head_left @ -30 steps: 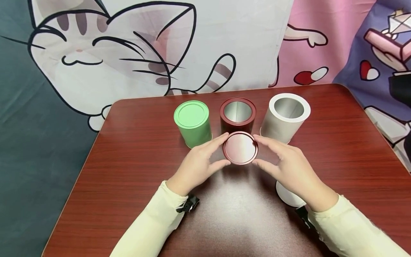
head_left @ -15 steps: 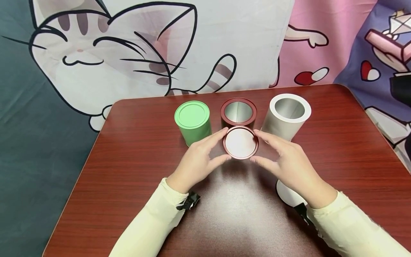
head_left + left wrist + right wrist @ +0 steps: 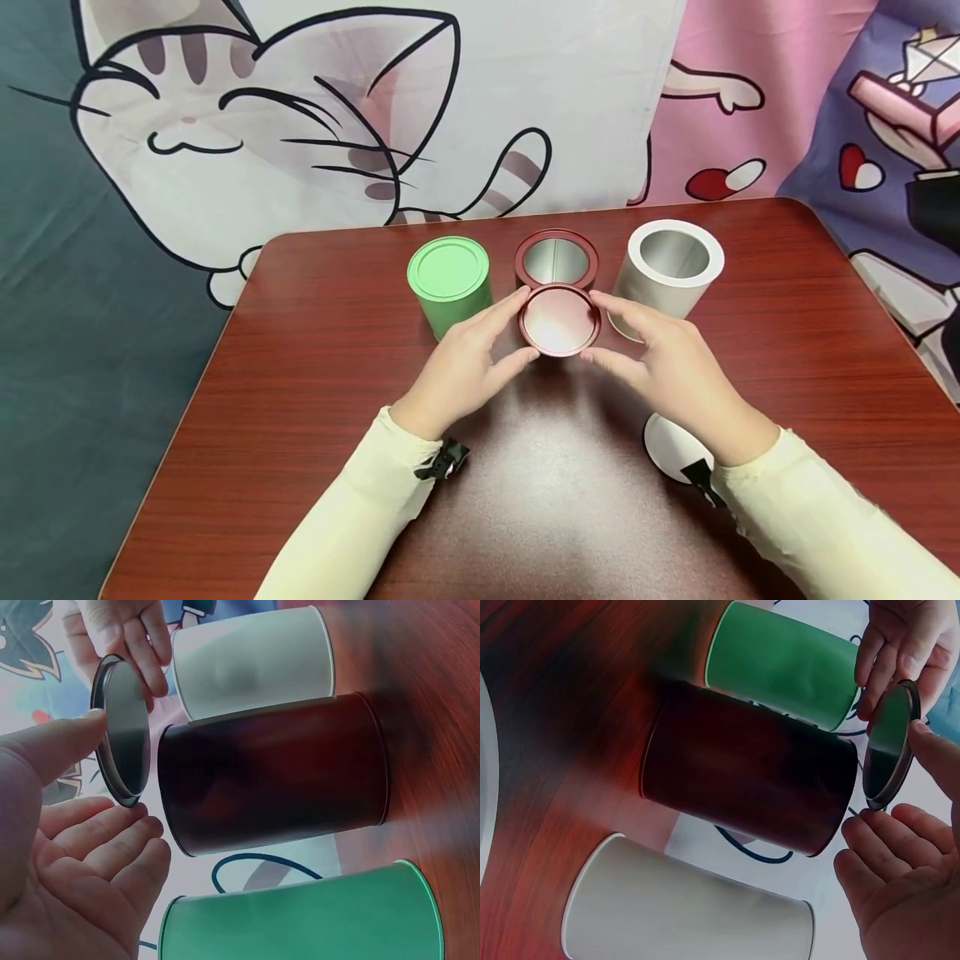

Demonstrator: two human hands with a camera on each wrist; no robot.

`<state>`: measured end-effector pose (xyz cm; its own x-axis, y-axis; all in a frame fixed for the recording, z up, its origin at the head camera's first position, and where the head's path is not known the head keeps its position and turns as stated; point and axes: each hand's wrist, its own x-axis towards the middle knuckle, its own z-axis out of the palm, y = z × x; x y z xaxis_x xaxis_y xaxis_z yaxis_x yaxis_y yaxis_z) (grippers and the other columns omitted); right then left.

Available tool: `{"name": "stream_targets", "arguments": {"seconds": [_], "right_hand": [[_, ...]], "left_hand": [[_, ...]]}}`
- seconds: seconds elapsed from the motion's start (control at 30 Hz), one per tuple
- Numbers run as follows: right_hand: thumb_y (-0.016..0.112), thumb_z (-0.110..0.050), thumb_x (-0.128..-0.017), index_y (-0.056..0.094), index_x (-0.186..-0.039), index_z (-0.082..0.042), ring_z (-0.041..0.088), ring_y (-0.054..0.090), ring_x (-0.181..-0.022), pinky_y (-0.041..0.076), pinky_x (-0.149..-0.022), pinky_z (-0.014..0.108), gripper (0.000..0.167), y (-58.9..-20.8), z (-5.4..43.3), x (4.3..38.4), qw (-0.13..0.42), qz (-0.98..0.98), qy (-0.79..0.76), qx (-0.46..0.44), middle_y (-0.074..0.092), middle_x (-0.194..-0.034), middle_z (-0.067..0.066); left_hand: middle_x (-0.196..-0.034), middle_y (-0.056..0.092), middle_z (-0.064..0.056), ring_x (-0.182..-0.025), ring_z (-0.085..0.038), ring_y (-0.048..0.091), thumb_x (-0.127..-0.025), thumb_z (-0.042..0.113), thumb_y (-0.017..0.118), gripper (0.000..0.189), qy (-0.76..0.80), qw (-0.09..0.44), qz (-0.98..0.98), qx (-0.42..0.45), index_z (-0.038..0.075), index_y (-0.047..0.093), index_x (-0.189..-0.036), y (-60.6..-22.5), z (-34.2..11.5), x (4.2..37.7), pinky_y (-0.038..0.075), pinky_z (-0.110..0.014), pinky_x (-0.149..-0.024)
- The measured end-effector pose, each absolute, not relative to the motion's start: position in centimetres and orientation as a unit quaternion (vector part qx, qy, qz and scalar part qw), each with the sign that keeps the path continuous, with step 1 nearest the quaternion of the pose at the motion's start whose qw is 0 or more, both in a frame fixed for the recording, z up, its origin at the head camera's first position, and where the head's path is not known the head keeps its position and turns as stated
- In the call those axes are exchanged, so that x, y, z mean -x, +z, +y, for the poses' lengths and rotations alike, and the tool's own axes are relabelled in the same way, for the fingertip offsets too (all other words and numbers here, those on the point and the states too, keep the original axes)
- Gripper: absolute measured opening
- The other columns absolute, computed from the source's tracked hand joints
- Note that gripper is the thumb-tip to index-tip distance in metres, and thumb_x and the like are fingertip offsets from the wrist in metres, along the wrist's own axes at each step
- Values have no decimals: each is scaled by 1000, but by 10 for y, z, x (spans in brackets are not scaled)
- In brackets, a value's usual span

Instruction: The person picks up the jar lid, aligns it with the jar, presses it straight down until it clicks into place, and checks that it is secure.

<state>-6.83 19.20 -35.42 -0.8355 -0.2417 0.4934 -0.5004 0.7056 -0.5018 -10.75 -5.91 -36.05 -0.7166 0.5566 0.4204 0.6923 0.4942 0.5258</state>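
A round dark red lid [image 3: 559,321] is held by its rim between my two hands, above the table. My left hand [image 3: 468,362] pinches its left edge with thumb and fingertips. My right hand [image 3: 667,358] grips the right edge in the same way. Just beyond the lid stands a dark red can [image 3: 270,776], upright, its top uncovered and its silvery inside showing in the head view. In both wrist views the lid is near the can's mouth, tilted and apart from it.
A green can [image 3: 450,271] with its lid on stands left of the red can. To the right is a white can [image 3: 660,292] with no lid. A white disc-shaped lid [image 3: 671,446] lies on the brown table [image 3: 300,375], partly under my right wrist.
Both hands have carried the dark red lid a little farther away, toward the red can. In the head view, the lid now overlaps the front of its rim. The cans stay put.
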Motion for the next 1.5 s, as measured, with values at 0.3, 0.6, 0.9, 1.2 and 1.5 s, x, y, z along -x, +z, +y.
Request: {"name": "stream_targets", "arguments": {"seconds": [0.3,0.6,0.9,1.2,1.5], "right_hand": [[85,-17,-81,65,-134,-9,26,69,-108,53,-86,43,58,-351,195,71,173,-906,333,-197,70,-124,5],[84,-20,-82,64,-134,-8,24,68,-104,51,-85,43,57,-352,195,76,170,-910,326,-192,70,-124,7],[85,-17,-81,64,-135,-7,25,67,-106,50,-87,44,59,-353,193,82,171,-912,323,-187,70,-122,8],[85,-17,-81,64,-134,-7,29,66,-111,50,-91,46,58,-350,193,85,166,-916,317,-183,70,-124,9],[84,-17,-83,63,-135,-6,29,65,-115,49,-97,48,57,-344,193,93,154,-919,311,-188,70,-124,10]], "left_hand": [[-144,57,-9,-131,-20,55,-92,22,73,63,-360,80,-861,350,4,49,-147,-360,-57,112,44,-33,-108],[-141,59,-8,-130,-18,56,-91,20,75,63,-369,78,-866,329,4,50,-147,-358,-53,115,46,-33,-107],[-140,60,-8,-129,-19,57,-90,20,77,63,-354,85,-877,314,5,51,-146,-358,-51,118,46,-34,-106],[-140,60,-9,-127,-21,58,-90,20,76,63,-343,89,-881,312,5,51,-146,-358,-50,120,47,-35,-105],[-144,57,-12,-131,-23,56,-92,19,74,63,-319,85,-884,331,0,49,-146,-351,-49,129,43,-34,-109]]}}
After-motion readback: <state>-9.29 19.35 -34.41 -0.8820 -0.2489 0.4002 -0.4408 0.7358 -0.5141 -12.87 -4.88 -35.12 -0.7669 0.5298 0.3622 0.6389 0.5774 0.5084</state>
